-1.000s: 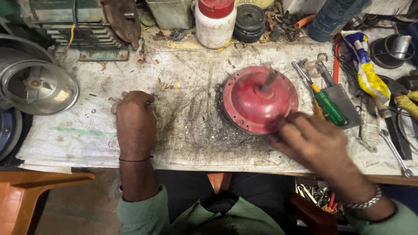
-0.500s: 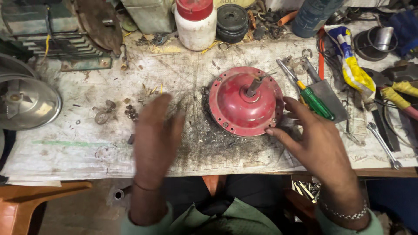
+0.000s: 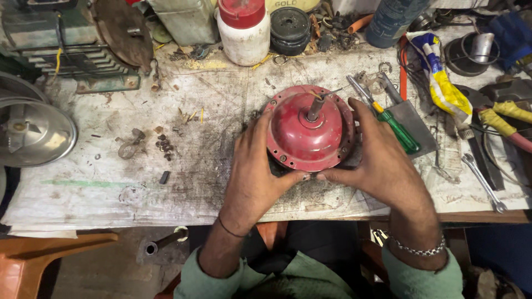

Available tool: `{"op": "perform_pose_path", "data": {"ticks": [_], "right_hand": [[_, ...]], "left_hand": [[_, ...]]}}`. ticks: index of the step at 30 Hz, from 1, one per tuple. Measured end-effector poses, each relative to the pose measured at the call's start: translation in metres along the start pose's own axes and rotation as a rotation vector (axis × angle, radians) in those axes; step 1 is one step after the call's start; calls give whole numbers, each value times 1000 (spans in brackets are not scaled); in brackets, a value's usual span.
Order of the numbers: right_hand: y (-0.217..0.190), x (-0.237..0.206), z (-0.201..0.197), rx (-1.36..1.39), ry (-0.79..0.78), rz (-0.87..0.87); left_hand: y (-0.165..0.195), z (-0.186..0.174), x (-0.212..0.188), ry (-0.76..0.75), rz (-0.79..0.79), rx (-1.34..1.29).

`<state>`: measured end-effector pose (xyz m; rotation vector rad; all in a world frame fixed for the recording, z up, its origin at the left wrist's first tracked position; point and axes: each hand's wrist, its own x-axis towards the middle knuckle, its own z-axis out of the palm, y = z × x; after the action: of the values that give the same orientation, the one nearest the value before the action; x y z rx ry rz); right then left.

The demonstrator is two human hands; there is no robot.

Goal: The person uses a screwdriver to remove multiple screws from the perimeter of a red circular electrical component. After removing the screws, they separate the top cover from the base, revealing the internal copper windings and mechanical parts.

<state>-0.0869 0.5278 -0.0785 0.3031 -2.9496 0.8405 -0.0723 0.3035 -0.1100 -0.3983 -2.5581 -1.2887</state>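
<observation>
Grimy sheeting covers the workbench [image 3: 111, 188], strewn with filings and small scraps. Far left of the left hand lies a steel dish [image 3: 33, 133], and between them a few loose bits [image 3: 163, 145]. Beyond the hands stands a white tub with a red lid [image 3: 243, 30]. The left hand [image 3: 256, 171] cups the near left edge of a red domed cover [image 3: 309, 128], fingers curled against its rim. The right hand [image 3: 382, 160] grips the right side the same way, thumbs nearly meeting below the cover. Just right of it lie a green screwdriver [image 3: 396, 128] and, further off, a spanner [image 3: 485, 182].
</observation>
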Motion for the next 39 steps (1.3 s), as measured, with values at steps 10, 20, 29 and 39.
{"op": "perform_pose_path", "data": {"ticks": [10,20,29,39], "right_hand": [[-4,-4,-1,96,110,-70],[27,6,15,582,60,225],[39,4,20,902,-19,309],[44,5,22,835,-55,291]], "left_hand": [[-2,4,-6,86,-66,-35],[10,-10,-5,-14,-41,-34],[4,-34,-8,-164,-234,-557],[-7,-46,-14,-232,-356,-827]]}}
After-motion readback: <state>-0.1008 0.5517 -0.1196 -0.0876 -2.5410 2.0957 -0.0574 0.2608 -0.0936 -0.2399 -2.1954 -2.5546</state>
